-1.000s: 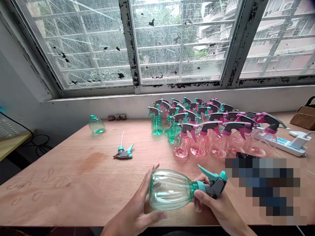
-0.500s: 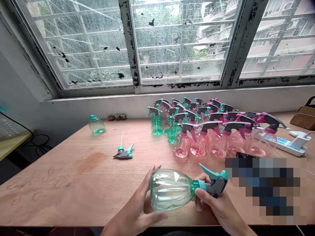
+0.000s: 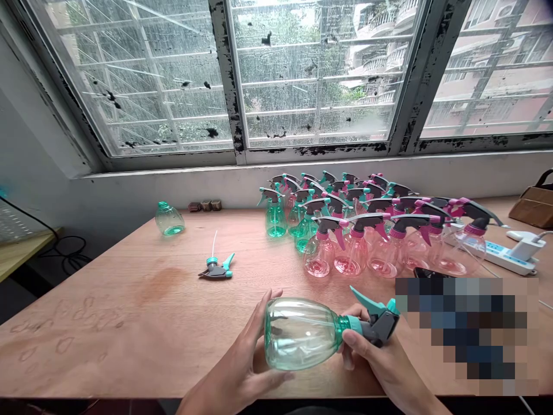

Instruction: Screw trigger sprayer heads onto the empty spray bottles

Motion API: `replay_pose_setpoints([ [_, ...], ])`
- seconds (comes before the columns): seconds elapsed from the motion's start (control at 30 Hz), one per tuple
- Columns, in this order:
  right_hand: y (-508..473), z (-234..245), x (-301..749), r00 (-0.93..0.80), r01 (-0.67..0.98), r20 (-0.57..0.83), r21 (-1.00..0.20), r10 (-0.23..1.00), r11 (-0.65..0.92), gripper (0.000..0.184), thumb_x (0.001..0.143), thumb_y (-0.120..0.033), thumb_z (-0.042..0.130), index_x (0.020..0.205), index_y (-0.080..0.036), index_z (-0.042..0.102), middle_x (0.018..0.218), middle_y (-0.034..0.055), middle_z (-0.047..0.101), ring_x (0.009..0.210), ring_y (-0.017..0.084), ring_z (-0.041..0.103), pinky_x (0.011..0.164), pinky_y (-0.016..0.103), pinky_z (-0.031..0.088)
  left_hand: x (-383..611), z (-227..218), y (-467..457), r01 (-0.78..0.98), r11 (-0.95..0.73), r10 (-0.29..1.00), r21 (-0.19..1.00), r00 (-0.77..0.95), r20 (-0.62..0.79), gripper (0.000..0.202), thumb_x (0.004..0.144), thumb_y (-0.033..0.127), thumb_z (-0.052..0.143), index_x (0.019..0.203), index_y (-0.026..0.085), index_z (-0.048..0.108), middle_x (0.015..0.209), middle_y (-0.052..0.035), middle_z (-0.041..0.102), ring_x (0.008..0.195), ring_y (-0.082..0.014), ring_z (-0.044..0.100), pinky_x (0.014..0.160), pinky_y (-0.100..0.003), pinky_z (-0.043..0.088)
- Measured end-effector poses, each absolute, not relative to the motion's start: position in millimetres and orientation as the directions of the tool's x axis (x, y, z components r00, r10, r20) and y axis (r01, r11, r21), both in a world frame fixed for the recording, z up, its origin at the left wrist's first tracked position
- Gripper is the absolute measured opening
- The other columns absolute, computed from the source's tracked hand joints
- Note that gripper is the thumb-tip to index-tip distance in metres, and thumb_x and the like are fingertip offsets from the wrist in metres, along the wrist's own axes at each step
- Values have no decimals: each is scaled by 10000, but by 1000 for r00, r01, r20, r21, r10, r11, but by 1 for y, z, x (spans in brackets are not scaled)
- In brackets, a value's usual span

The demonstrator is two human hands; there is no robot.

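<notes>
A clear green spray bottle lies sideways in the air above the table's front edge, its base to the left. My left hand cups the base end, fingers behind it and thumb in front below. Round the teal collar at the neck, the thumb and fingers of my right hand are closed. The grey spray head with its teal trigger points right, trigger upward. On the table beyond my left hand rests a loose spray head, its thin tube standing up. A headless green bottle stands farther back.
Several pink bottles and green bottles with spray heads crowd the back right of the wooden table. A power strip with a plug lies beyond them. Small dark blocks sit near the wall. A blurred patch covers the right front.
The spray bottle's body has turned slightly about its long axis, as its ribs and reflections look different. Both hands stay almost in place.
</notes>
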State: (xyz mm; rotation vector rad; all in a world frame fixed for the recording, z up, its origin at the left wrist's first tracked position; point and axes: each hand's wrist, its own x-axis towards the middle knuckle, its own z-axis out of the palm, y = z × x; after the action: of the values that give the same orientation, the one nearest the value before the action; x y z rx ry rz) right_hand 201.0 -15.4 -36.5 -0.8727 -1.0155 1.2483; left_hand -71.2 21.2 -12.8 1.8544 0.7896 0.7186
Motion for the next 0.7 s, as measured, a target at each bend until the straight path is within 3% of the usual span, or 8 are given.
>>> replay_pose_setpoints([
  [0.1, -15, -36, 201, 26, -330, 122, -936, 992, 124, 323, 848, -439, 820, 914, -187, 630, 632, -9, 734, 486, 119, 629, 514, 228, 498, -70, -15, 21, 166, -297, 772, 940, 621, 134, 933, 985, 273, 624, 1597, 475, -51, 1732, -76, 118, 1537, -318, 316, 1218, -510, 339],
  [0.17, -15, -36, 201, 21, -333, 117, -936, 993, 117, 323, 845, -438, 824, 908, -188, 629, 629, -11, 734, 485, 114, 625, 510, 220, 499, -70, -17, 21, 139, -269, 776, 953, 617, 130, 981, 964, 283, 663, 1593, 483, -63, 1734, -72, 108, 1545, -326, 295, 1207, -504, 363],
  [0.27, -15, -37, 200, 12, -335, 119, -935, 993, 116, 318, 841, -430, 830, 895, -187, 630, 619, -16, 728, 492, 110, 623, 509, 212, 500, -71, -17, 20, 143, -261, 786, 955, 606, 124, 1102, 863, 320, 794, 1602, 471, -8, 1739, -51, 92, 1583, -333, 156, 1257, -526, 244],
  [0.37, -15, -37, 201, 11, -329, 120, -937, 993, 117, 325, 845, -439, 823, 907, -189, 625, 627, -12, 731, 493, 118, 623, 511, 225, 499, -72, -14, 19, 176, -279, 786, 944, 606, 119, 1057, 871, 337, 785, 1614, 442, 41, 1740, -52, 89, 1596, -326, 67, 1278, -534, 149],
  [0.5, -14, -37, 202, 20, -319, 111, -941, 994, 112, 348, 849, -464, 810, 933, -193, 608, 645, 1, 748, 480, 128, 626, 510, 236, 479, -71, -13, 20, 167, -280, 770, 945, 627, 117, 964, 959, 320, 671, 1595, 490, -34, 1742, -53, 40, 1572, -343, 202, 1218, -531, 336],
  [0.6, -14, -37, 202, 16, -320, 111, -941, 994, 110, 350, 849, -465, 809, 926, -188, 610, 647, 10, 753, 480, 133, 629, 508, 242, 479, -70, -16, 21, 145, -293, 767, 945, 626, 142, 921, 992, 328, 613, 1581, 513, -70, 1741, -51, 51, 1523, -326, 344, 1211, -542, 347],
  [0.7, -15, -37, 202, 13, -323, 114, -940, 993, 113, 335, 848, -449, 816, 910, -185, 619, 630, 0, 740, 484, 129, 627, 506, 239, 492, -71, -17, 23, 199, -300, 784, 933, 609, 122, 1039, 902, 349, 743, 1600, 479, -15, 1740, -48, 75, 1563, -352, 226, 1226, -542, 320],
])
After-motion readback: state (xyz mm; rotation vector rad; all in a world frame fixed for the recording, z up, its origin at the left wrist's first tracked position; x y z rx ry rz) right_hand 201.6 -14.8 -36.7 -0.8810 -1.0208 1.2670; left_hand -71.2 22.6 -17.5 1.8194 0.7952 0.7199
